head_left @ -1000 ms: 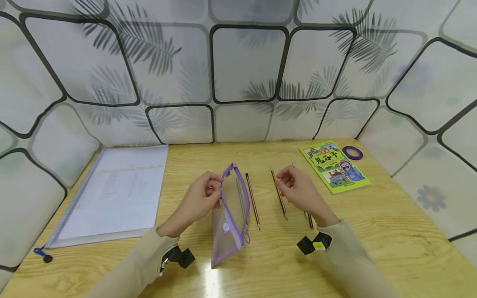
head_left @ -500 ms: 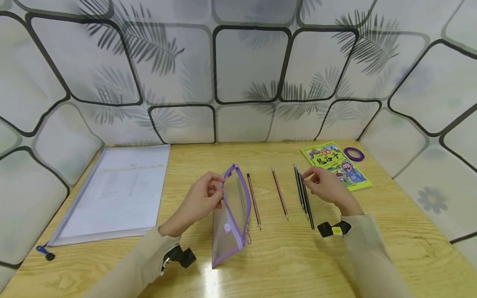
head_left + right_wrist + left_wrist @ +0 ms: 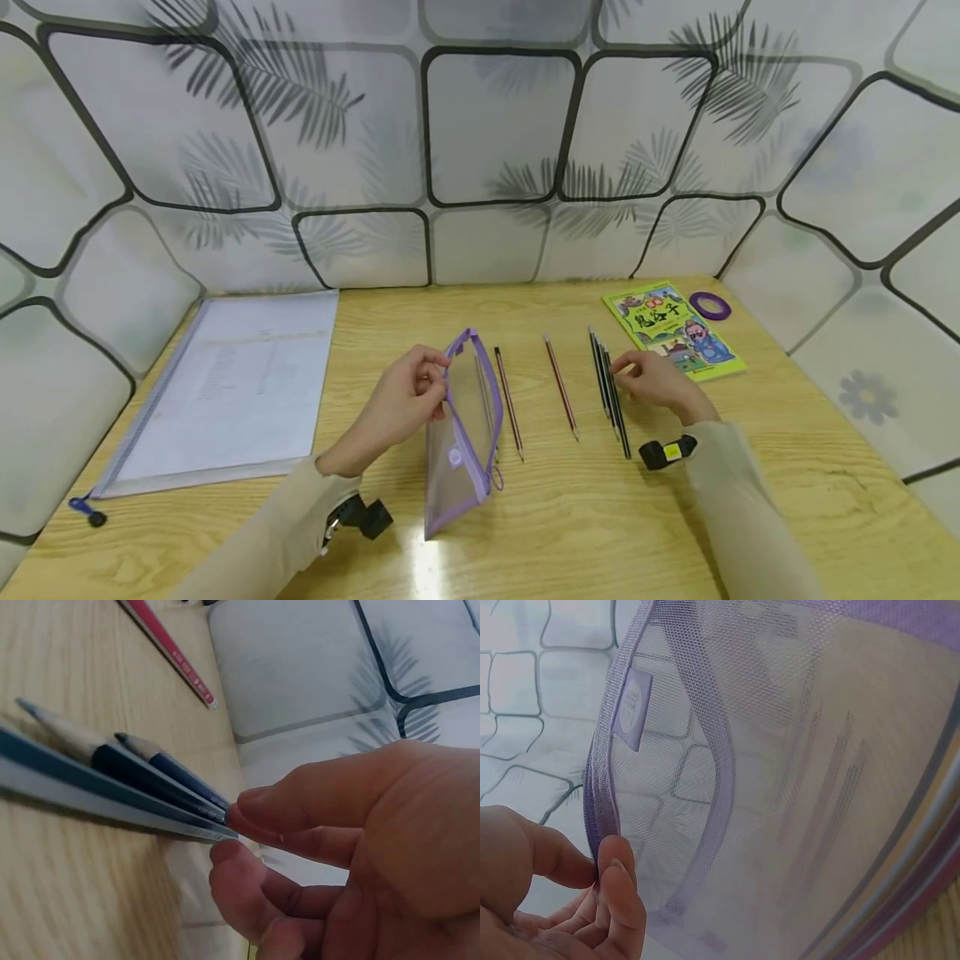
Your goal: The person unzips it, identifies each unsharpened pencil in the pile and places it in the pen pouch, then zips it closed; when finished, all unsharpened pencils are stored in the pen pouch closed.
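Observation:
My left hand pinches the top edge of a translucent mesh zip pouch with purple trim, propped up with its mouth spread. In the left wrist view, thumb and index finger meet on the purple border, and blurred pencil shapes show through the mesh. My right hand is at a group of several dark pencils lying side by side. In the right wrist view, its thumb and index fingertips stand apart, right at the dark pencils, whose far ends the hand hides. Two red pencils lie between the hands.
A bright green picture book lies at the back right, with a purple tape roll beside it. At the left lies a clear document folder of white sheets, a blue zip pull at its corner. A patterned cloth encloses the table.
My right hand has moved right from above the red pencil to the dark pencils, then slightly toward me along them. My left hand and the pouch have stayed in place.

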`<state>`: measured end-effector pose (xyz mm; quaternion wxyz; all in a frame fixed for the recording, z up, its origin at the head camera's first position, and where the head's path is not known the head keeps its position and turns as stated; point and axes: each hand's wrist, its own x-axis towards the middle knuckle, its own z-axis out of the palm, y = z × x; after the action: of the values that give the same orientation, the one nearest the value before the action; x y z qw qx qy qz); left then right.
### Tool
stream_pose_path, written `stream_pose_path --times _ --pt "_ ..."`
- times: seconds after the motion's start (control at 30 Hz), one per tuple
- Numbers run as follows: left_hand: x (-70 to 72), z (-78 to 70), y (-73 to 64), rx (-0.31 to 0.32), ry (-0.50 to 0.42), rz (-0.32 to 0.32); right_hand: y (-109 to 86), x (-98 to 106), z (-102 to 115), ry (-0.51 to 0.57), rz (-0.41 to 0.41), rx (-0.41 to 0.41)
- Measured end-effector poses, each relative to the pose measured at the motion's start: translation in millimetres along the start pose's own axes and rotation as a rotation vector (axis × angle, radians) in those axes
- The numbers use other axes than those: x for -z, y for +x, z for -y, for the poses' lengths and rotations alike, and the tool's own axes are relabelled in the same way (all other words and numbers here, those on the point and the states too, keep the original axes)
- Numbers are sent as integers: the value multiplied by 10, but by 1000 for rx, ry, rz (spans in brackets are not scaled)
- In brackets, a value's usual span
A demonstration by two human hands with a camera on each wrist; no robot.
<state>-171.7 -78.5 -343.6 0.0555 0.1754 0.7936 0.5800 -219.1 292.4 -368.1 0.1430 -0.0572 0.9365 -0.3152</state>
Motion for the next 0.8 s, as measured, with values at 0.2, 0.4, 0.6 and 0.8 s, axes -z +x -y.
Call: stream_pose_path --times 0.2,0.4,0.6,0.8 --pt "5 5 -1 -15 7 0 41 -32 -74 -27 13 0" --pt "3 2 -5 -30 17 4 41 -67 -78 -51 -43 -35" --pt "4 0 -8 -16 11 2 49 -103 -75 -119 -96 -17" --pt "7 13 -1 -26 6 7 47 -109 -48 -207 -102 -49"
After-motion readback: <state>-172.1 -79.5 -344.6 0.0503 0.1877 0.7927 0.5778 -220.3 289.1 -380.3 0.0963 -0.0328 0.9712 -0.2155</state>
